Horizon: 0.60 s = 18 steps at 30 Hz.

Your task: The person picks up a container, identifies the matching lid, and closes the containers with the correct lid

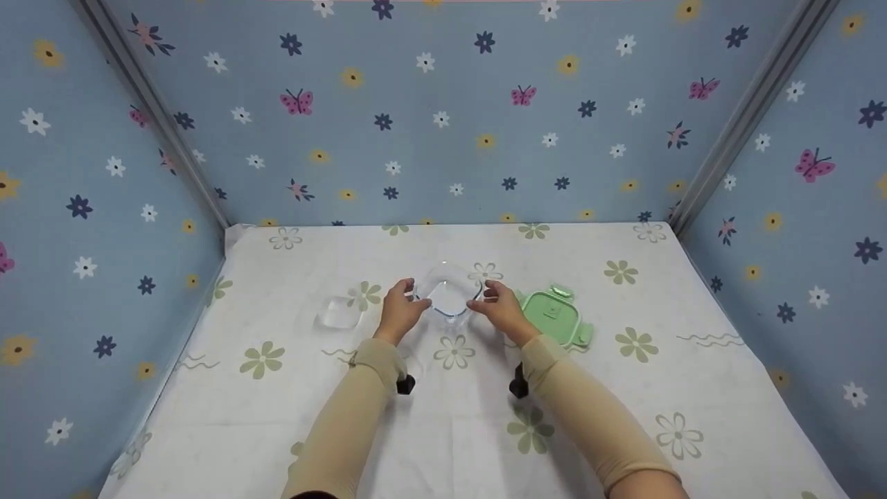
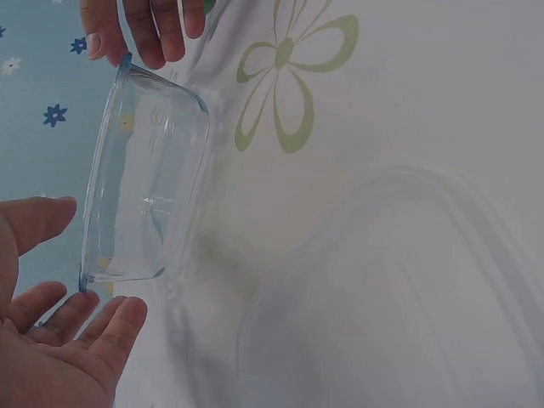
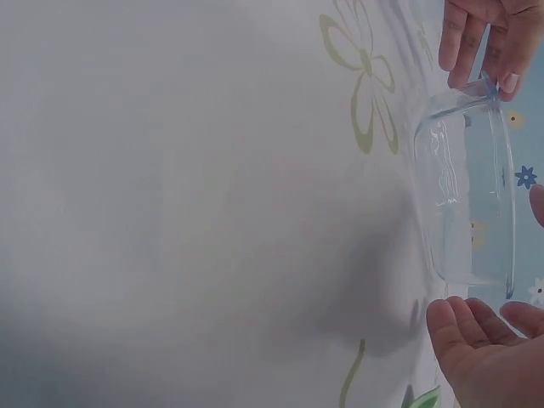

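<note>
A clear glass food container (image 1: 450,294) with a bluish rim stands on the cloth between both hands. My left hand (image 1: 402,310) is at its left side, fingers loosely extended and fingertips right at the rim; the thumb stands apart from the other fingers. From the right side, my right hand (image 1: 502,310) reaches around the container in the same way, with relaxed fingers. The right wrist view shows the right fingers (image 3: 459,323) beside the container's end. A green lid (image 1: 552,319) with side clips lies by the right hand.
A clear, square-cornered piece (image 1: 339,313) lies left of the left hand. Close to the left wrist camera there is a faint, see-through rounded outline (image 2: 391,174). White flowered cloth (image 1: 454,402) covers the table, and blue patterned panels (image 1: 443,118) enclose its back and sides.
</note>
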Each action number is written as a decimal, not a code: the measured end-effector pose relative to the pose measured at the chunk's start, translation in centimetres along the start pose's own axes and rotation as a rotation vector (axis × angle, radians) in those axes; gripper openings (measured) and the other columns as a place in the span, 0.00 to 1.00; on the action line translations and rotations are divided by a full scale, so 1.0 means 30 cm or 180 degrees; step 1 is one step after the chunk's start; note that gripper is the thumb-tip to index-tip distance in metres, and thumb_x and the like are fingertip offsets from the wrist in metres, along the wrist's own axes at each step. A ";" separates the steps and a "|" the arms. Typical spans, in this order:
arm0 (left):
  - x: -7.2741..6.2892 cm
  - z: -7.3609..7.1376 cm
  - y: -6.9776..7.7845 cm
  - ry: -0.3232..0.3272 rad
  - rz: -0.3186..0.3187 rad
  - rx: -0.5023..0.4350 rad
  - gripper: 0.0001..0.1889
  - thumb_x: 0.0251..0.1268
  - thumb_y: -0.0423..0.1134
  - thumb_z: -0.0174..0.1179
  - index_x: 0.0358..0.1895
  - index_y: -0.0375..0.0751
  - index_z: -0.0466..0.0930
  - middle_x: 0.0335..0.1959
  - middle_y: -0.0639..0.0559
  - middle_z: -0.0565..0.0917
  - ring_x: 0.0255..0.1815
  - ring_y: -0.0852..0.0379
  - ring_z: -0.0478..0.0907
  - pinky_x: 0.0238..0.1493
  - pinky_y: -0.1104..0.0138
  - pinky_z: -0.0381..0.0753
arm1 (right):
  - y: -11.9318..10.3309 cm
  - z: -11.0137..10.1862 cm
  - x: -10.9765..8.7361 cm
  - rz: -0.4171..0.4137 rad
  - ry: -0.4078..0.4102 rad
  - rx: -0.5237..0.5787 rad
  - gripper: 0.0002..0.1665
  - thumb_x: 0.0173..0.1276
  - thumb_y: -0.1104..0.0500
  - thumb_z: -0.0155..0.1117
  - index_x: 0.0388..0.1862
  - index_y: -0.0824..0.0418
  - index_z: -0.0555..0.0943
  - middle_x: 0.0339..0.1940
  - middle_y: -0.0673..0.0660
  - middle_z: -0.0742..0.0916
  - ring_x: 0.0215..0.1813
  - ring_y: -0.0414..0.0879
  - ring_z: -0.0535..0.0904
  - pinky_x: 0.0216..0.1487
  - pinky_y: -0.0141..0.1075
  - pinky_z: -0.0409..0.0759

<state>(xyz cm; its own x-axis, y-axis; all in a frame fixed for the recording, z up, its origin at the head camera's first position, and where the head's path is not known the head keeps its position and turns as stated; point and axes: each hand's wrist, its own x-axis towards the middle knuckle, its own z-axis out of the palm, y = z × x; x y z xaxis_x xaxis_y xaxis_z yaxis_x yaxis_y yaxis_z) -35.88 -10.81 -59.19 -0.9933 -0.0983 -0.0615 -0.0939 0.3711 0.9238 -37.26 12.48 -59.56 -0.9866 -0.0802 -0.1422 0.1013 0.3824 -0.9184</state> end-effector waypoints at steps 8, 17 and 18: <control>0.003 0.015 -0.013 0.0027 0.0016 0.0056 0.33 0.73 0.34 0.67 0.77 0.25 0.68 0.73 0.28 0.77 0.73 0.32 0.78 0.75 0.48 0.79 | 0.001 0.029 0.008 -0.0019 -0.0033 0.0110 0.50 0.70 0.60 0.78 0.84 0.72 0.62 0.72 0.71 0.81 0.74 0.63 0.79 0.76 0.52 0.79; 0.013 0.028 -0.024 -0.0065 -0.0210 0.0082 0.35 0.77 0.39 0.65 0.80 0.27 0.64 0.75 0.29 0.75 0.77 0.34 0.75 0.79 0.48 0.75 | -0.002 0.045 0.003 0.0155 -0.0042 0.0184 0.52 0.71 0.59 0.78 0.86 0.68 0.59 0.77 0.71 0.77 0.79 0.63 0.75 0.80 0.53 0.75; 0.013 0.030 -0.024 -0.0077 -0.0256 0.0081 0.36 0.77 0.40 0.65 0.80 0.27 0.64 0.75 0.29 0.75 0.78 0.34 0.74 0.80 0.48 0.74 | -0.003 0.046 0.002 0.0174 -0.0049 0.0192 0.53 0.71 0.59 0.78 0.86 0.68 0.59 0.77 0.71 0.77 0.79 0.63 0.74 0.80 0.53 0.75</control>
<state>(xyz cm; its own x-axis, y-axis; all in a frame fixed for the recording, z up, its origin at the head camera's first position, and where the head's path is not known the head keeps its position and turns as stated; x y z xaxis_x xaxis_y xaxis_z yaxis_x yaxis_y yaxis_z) -36.25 -10.30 -60.22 -0.9838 -0.1066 -0.1444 -0.1748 0.3864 0.9056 -37.15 11.18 -60.01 -0.9773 -0.0751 -0.1981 0.1631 0.3305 -0.9296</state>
